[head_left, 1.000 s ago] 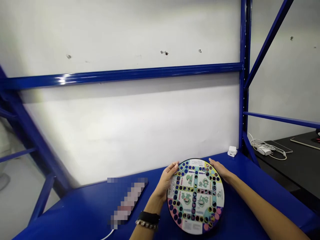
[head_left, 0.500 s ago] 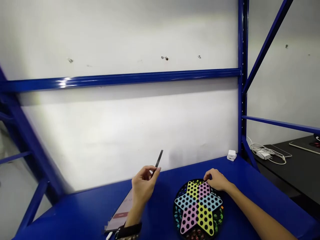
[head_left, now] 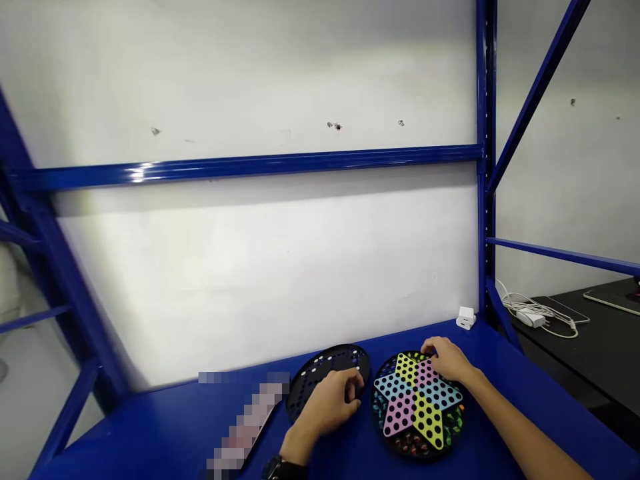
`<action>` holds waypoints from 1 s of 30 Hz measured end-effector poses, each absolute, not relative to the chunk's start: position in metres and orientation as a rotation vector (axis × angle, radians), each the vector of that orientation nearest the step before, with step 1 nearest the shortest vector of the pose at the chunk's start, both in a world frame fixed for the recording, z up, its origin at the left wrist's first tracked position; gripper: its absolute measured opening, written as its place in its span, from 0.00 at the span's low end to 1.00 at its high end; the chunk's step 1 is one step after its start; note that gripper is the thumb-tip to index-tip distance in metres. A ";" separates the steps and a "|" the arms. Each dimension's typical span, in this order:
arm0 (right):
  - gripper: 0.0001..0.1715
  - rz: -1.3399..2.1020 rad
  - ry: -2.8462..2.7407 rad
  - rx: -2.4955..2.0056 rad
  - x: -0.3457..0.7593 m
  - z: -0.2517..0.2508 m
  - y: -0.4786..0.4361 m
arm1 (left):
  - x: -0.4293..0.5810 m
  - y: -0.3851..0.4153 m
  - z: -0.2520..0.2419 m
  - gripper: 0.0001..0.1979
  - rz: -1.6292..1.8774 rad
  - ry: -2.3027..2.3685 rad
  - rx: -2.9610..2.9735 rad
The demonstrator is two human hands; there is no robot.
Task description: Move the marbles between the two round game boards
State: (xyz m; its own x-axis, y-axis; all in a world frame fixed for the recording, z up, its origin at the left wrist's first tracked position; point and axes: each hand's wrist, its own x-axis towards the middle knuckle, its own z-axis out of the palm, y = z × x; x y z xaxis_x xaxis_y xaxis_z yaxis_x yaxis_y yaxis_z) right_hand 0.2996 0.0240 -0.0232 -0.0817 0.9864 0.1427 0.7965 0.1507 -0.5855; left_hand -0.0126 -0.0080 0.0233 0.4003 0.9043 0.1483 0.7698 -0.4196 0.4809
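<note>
Two hands are in your working area above the blue desk [head_left: 150,433]. Your left hand [head_left: 334,401] is partly open: fingers loosely curled, a gap between thumb and fingertips, nothing visibly held. It overlaps the near edge of the black perforated disc [head_left: 323,372], which lies directly beyond it; you cannot tell whether they touch. Your right hand [head_left: 447,360] is bent, with its fingertips at the far rim of the round black tray [head_left: 425,456]; a firm pinch cannot be confirmed. The tray sits flat, nearer to you than your right hand and to the right of your left hand. Inside it, the star-shaped board [head_left: 416,401] shows pink, yellow and blue points, with small coloured pieces [head_left: 454,425] in the spaces around it. Left of your left hand lies a flat device [head_left: 250,427], its face blurred. Beyond your right hand stands a white adapter [head_left: 466,318].
</note>
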 end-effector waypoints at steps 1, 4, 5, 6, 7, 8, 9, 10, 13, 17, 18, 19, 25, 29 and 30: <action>0.26 0.499 -1.933 -1.676 0.299 -0.023 0.024 | -0.013 -0.009 0.021 0.09 0.497 1.435 2.309; 0.27 0.505 -1.949 -1.627 0.299 -0.022 0.022 | -0.013 -0.012 0.020 0.08 0.365 1.385 2.243; 0.28 0.507 -1.955 -1.615 0.299 -0.022 0.022 | -0.012 -0.013 0.022 0.08 0.330 1.373 2.222; 0.28 0.508 -1.960 -1.605 0.299 -0.022 0.022 | -0.011 -0.014 0.023 0.07 0.303 1.366 2.208; 0.28 0.508 -1.964 -1.598 0.299 -0.023 0.022 | -0.009 -0.015 0.025 0.06 0.285 1.368 2.198; 0.28 0.504 -1.966 -1.593 0.299 -0.023 0.023 | -0.007 -0.016 0.026 0.07 0.291 1.373 2.195; 0.28 0.499 -1.968 -1.585 0.299 -0.024 0.023 | -0.004 -0.016 0.027 0.07 0.320 1.378 2.201; 0.27 0.494 -1.968 -1.574 0.299 -0.024 0.024 | -0.002 -0.017 0.028 0.08 0.372 1.385 2.218; 0.27 0.509 -1.968 -1.535 0.297 -0.025 0.024 | 0.008 -0.020 0.029 0.10 0.570 1.410 2.282; 0.26 0.577 -1.984 -1.489 0.292 -0.022 0.020 | 0.021 -0.024 0.022 0.16 0.591 1.434 2.331; 0.26 0.586 -1.993 -1.473 0.290 -0.021 0.018 | 0.023 -0.025 0.019 0.17 0.566 1.434 2.348; 0.25 0.593 -2.003 -1.455 0.287 -0.020 0.016 | 0.026 -0.026 0.017 0.17 0.536 1.440 2.366; 0.23 0.613 -2.039 -1.415 0.278 -0.017 0.009 | 0.036 -0.033 0.003 0.16 0.407 1.560 2.464; 0.23 0.599 -2.045 -1.419 0.276 -0.018 0.008 | 0.040 -0.036 0.003 0.18 0.299 1.605 2.509; 0.24 0.589 -2.049 -1.420 0.276 -0.018 0.008 | 0.041 -0.037 0.004 0.19 0.259 1.620 2.519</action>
State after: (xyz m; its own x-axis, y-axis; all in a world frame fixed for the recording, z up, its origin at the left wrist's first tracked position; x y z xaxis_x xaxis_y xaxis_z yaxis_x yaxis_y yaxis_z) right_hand 0.2758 0.0079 -0.0185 -0.2719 0.9404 0.2043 0.6881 0.3384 -0.6419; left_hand 0.0411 -0.0365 0.0039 0.4068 0.9107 0.0712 0.8874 -0.4125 0.2056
